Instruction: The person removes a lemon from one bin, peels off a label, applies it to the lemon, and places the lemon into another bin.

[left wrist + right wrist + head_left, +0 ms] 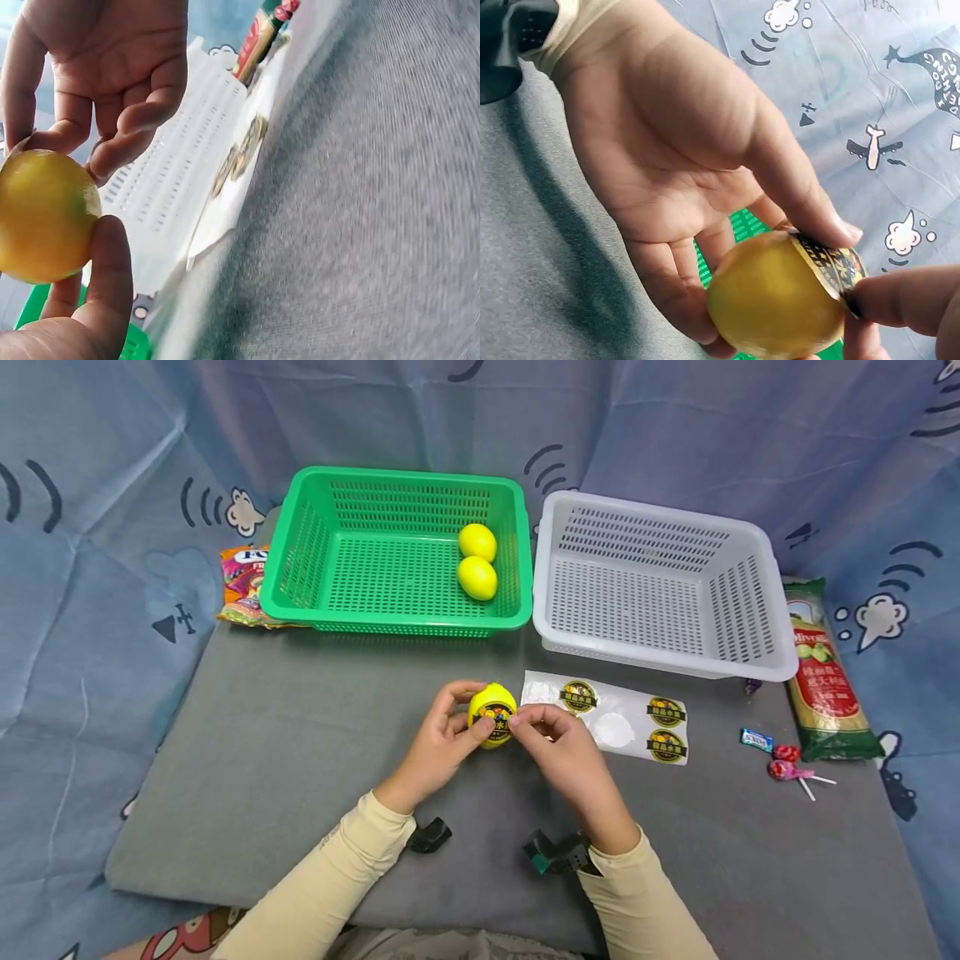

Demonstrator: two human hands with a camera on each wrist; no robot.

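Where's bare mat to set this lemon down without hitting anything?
Bare mat lies left of the hands, below the green basket. The white basket holds nothing. Crowded: sticker sheet right of the lemon, and the candies by the pasta bag.

Two lemons (477,561) lie in the left basket (300,560), sticker sheet (622,727) before the right basket (667,652).

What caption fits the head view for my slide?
Both hands press a round sticker onto a lemon before two baskets.
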